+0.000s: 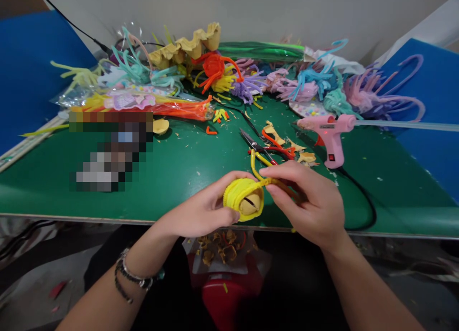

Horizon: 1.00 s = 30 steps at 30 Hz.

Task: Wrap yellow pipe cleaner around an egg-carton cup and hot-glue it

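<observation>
My left hand [206,204] is closed round a small cup-like piece [250,204] of tan egg-carton pulp with a dark slit in it. Yellow pipe cleaner is wound in coils [233,192] about its side. Between thumb and fingertips, my right hand [308,197] pinches the loose end of a yellow pipe cleaner [267,181] at the upper edge of the coils. A bent length of it loops up above the hand. Just beyond lie scissors [254,144] with partly spread blades and red handles, next to orange pipe cleaner bits and torn carton scraps [306,157].
A pink glue gun [332,135] stands at the right, its black cord curving to the table's front edge. Bundled pipe cleaners [161,106], pastel tufts [304,85] and an egg carton [193,44] line the back. Below the green table [172,164] sits a red bin [231,293] with scraps.
</observation>
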Each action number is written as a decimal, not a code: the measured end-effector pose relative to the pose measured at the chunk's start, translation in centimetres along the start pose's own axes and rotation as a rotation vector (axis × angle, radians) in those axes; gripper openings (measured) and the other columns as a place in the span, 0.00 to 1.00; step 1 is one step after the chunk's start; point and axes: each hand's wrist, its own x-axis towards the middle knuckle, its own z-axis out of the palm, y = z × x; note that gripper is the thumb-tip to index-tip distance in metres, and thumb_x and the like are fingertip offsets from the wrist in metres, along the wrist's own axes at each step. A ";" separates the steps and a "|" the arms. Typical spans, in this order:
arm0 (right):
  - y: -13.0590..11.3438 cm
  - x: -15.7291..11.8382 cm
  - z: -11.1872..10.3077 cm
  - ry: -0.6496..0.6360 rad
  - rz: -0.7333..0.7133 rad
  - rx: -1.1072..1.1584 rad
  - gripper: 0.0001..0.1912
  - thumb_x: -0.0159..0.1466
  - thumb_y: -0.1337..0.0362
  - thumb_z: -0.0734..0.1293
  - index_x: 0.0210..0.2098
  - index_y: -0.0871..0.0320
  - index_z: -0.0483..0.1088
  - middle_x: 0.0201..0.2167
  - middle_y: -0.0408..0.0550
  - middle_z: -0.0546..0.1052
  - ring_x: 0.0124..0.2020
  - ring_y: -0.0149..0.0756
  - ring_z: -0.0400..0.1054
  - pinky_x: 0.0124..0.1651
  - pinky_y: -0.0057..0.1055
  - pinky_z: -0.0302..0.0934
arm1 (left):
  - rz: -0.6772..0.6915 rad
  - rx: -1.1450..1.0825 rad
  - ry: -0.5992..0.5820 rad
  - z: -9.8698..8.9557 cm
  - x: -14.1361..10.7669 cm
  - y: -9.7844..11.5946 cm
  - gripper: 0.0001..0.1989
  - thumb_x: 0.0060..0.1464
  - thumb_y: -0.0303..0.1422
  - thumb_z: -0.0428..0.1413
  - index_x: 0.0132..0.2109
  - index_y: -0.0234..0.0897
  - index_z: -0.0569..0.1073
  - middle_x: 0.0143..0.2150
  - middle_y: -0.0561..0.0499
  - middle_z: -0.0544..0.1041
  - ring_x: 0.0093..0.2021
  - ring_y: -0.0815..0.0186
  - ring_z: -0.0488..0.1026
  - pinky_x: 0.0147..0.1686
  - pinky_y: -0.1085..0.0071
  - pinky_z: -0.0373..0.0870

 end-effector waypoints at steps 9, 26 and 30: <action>0.3 0.1 -0.2 0.001 -0.013 0.020 0.05 0.59 0.73 0.65 0.31 0.57 0.69 0.26 0.41 0.76 0.28 0.27 0.69 0.32 0.24 0.63 | 0.026 -0.061 0.015 -0.1 -0.1 0.1 0.24 0.41 0.22 0.50 0.49 0.40 0.60 0.38 0.55 0.65 0.37 0.70 0.62 0.34 0.78 0.59; 0.2 0.2 -0.1 -0.010 0.021 -0.015 0.03 0.57 0.69 0.68 0.28 0.57 0.69 0.24 0.41 0.74 0.27 0.27 0.68 0.30 0.23 0.62 | -0.009 0.008 -0.043 0.3 -0.1 0.4 0.24 0.43 0.21 0.47 0.50 0.40 0.55 0.39 0.55 0.60 0.36 0.72 0.59 0.33 0.79 0.58; 0.1 0.2 -0.2 -0.005 -0.029 -0.086 0.03 0.57 0.69 0.68 0.29 0.57 0.69 0.24 0.41 0.75 0.27 0.27 0.68 0.31 0.23 0.62 | -0.009 -0.002 -0.054 0.4 -0.1 0.4 0.24 0.43 0.21 0.47 0.49 0.41 0.55 0.38 0.56 0.60 0.36 0.72 0.59 0.33 0.79 0.57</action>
